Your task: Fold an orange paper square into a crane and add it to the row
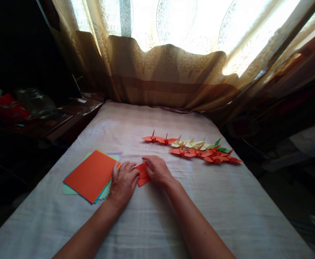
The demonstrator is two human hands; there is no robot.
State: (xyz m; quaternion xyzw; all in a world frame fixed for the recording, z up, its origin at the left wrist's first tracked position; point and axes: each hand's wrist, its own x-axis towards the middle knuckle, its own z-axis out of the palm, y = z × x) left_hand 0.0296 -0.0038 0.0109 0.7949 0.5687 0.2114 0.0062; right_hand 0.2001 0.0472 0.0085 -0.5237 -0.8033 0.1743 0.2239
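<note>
A small folded orange paper (142,173) was pinned flat on the bed (227,201) between the left hand (123,184) and right hand (157,169), fingers pressing it. At nine o'clock lay the paper stack (91,175). The soft cloth could skew the crease.

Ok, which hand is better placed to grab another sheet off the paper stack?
Left, probably. The left hand lies right beside the stack of coloured paper, while the right hand sits beyond the folded orange piece.
</note>
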